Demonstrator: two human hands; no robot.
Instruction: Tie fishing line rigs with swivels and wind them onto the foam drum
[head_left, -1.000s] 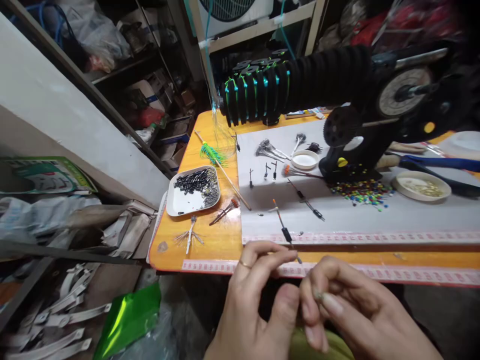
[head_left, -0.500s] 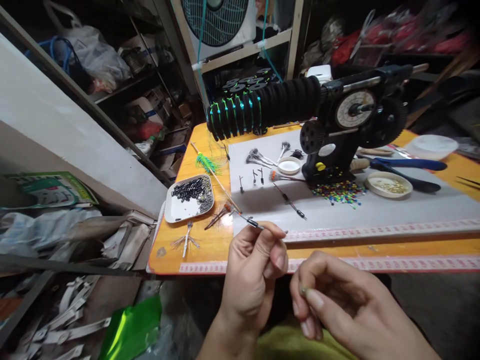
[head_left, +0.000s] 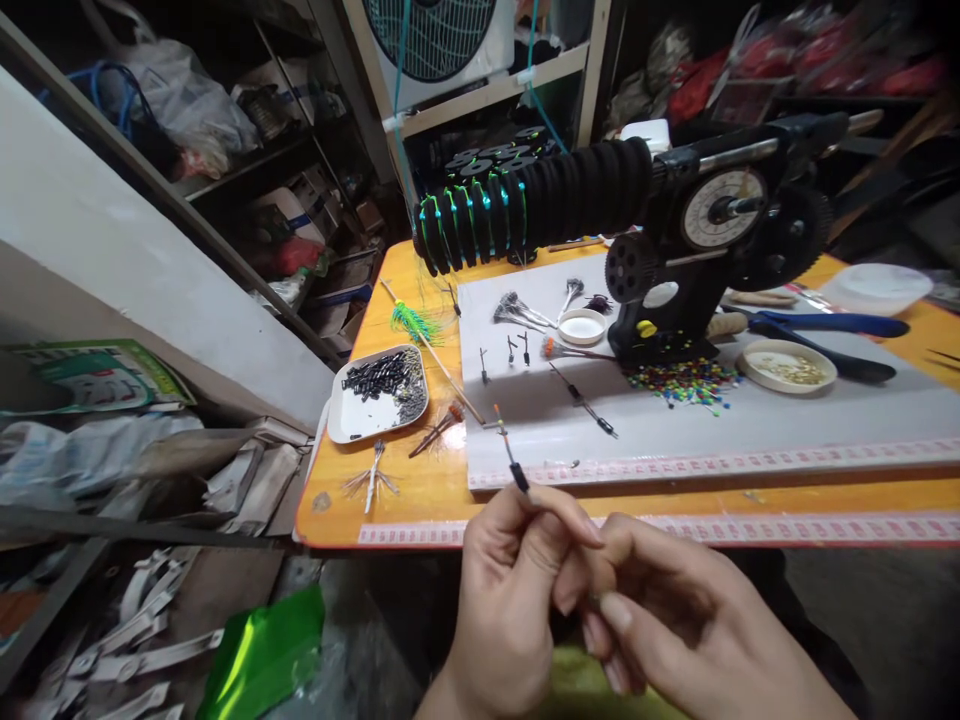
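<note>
Black pieces (head_left: 377,377) fill a tray (head_left: 371,413) on the table (head_left: 343,515), presumably for easy reach. At the front edge, the left hand (head_left: 510,585) grips a rod's (head_left: 507,446) lower end, leaving its sleeve (head_left: 519,477) clear. Against it, the right hand (head_left: 686,590) pinches some small bit (head_left: 597,599), too hidden from here to identify.

Near right of white board (head_left: 750,430), passage open; black machine (head_left: 626,200) blocks far centre; white tray (head_left: 373,414) obstructs left.
</note>
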